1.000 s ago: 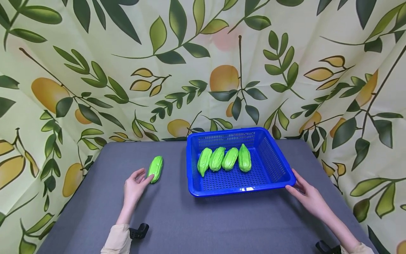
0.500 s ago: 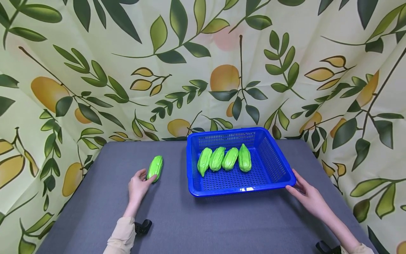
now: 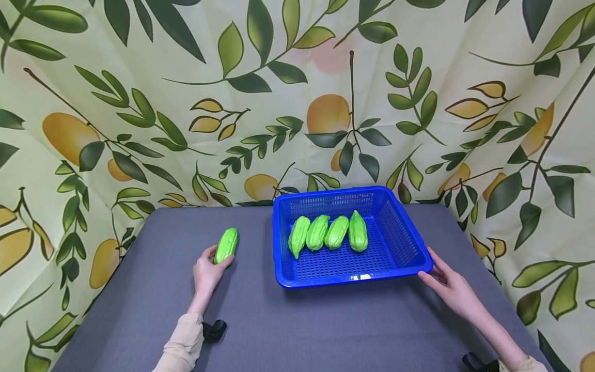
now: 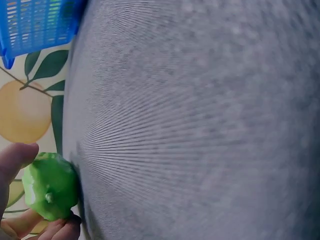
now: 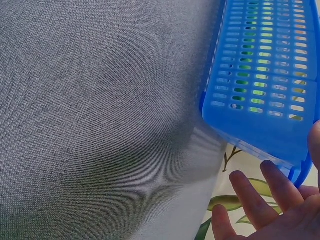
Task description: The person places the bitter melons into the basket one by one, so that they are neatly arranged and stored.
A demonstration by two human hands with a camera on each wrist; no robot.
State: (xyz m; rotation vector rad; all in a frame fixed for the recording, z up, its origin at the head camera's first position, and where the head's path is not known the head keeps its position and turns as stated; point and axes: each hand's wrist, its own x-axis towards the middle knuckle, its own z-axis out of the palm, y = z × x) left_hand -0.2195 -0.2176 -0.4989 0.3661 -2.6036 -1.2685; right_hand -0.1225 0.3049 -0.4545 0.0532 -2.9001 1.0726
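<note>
A green ridged bitter melon (image 3: 226, 246) lies at the left of the table. My left hand (image 3: 207, 268) holds it near its closer end. In the left wrist view, the thumb is above this bitter melon (image 4: 50, 187) and fingers curl below it. The blue plastic basket (image 3: 353, 279) stands right of centre, with several similar bitter melons (image 3: 317, 232) side by side inside. At its near right corner, my right hand (image 3: 448, 284) grips the rim between thumb and forefinger. The right wrist view shows the other fingers (image 5: 252, 200) spread beside the basket wall (image 5: 250, 117).
Grey cloth covers the table (image 3: 297, 330). A leaf-and-fruit patterned curtain (image 3: 279, 103) hangs behind it and along both sides. Each wrist wears a black camera band, the left one (image 3: 214, 330) beside the beige sleeve.
My left hand has moved slightly right and forward, and its fingers have come round the lone bitter melon. The right hand and the basket stay where they were.
</note>
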